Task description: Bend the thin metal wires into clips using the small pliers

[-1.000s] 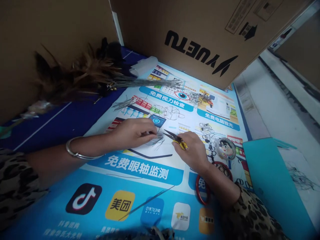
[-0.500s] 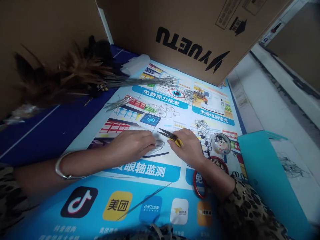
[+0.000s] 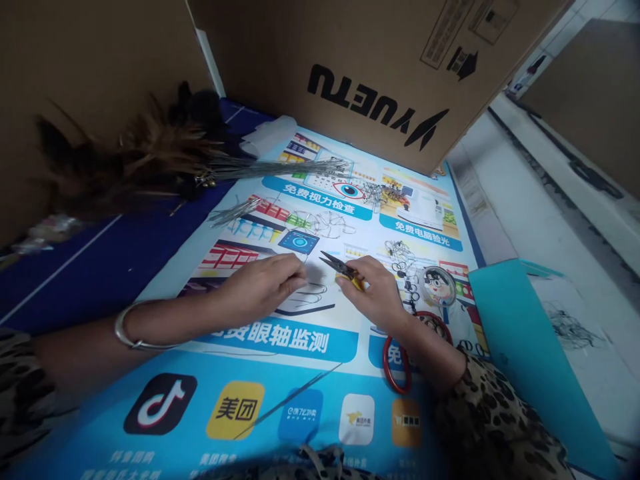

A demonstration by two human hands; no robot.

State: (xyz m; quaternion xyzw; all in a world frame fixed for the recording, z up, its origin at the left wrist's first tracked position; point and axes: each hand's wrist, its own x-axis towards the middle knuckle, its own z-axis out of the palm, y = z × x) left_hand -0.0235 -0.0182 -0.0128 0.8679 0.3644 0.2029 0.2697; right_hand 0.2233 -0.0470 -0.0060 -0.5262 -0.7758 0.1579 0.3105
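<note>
My right hand is wrapped round a pair of pliers with yellow handles and dark pointed jaws, which point up and left. My left hand is closed, thumb against fingers; whatever is in it, if anything, is hidden. Between the hands, several thin curved wires lie on the printed sheet. Beyond the left hand lie wire loops and a small bunch of straight wires. Two longer dark wires cross the sheet nearer to me.
A large cardboard box stands at the back. Brown feathers and a long wire bundle lie at the left. Red-handled scissors are partly under my right forearm, near a round container, black rings and a turquoise box.
My left hand has drawn back slightly left, and the curved wires beside it show more clearly. The pliers stay in my right hand. The view has shifted a little.
</note>
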